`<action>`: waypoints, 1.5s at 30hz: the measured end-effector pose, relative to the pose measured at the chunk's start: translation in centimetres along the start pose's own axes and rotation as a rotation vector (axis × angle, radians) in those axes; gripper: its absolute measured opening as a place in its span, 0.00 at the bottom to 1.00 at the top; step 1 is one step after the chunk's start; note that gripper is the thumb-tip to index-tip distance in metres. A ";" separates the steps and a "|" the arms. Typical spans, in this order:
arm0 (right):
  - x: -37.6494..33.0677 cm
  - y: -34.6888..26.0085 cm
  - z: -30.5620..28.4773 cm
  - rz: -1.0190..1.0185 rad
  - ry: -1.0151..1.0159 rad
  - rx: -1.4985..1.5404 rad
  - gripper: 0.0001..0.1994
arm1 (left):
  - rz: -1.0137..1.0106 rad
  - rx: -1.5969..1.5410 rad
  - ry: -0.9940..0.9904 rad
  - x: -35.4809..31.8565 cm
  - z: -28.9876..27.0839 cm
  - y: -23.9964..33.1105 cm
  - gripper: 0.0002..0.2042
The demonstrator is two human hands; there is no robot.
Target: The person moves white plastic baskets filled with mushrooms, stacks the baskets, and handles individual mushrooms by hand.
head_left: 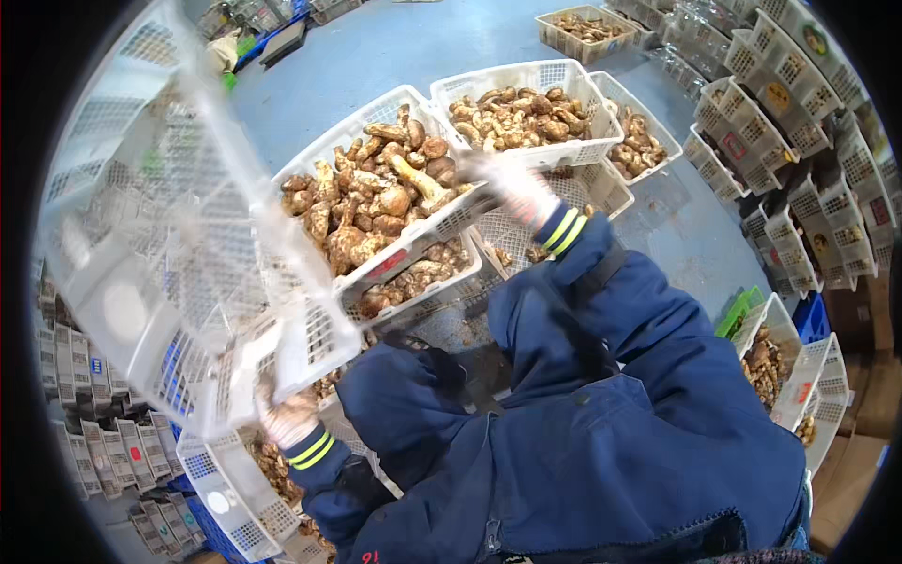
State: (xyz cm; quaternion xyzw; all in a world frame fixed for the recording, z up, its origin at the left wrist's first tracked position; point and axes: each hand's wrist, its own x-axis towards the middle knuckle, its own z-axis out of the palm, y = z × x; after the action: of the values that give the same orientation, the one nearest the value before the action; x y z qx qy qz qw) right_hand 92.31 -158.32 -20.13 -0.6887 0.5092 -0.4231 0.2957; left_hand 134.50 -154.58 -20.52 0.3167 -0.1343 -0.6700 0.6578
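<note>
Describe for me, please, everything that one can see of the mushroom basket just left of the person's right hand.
The basket is white, looks like plastic, and has a thick rim, with holes in its wall and a red patch on the near side. Its open top faces up, and it is heaped with brown and pale mushrooms. It sits above another mushroom-filled basket. The blurred right hand is at its right corner; I cannot tell if they touch.
</note>
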 end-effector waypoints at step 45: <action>-38.7 14.7 -11.4 1.113 1.240 0.885 0.07 | -0.025 -0.251 -0.033 10.6 -2.2 -3.4 0.15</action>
State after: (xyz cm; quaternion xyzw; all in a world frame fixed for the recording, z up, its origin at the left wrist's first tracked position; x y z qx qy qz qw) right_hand 70.84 -125.73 -37.99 0.1764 0.6244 -0.6669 0.3663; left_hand 133.76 -163.95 -26.83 0.2225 -0.0563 -0.6949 0.6814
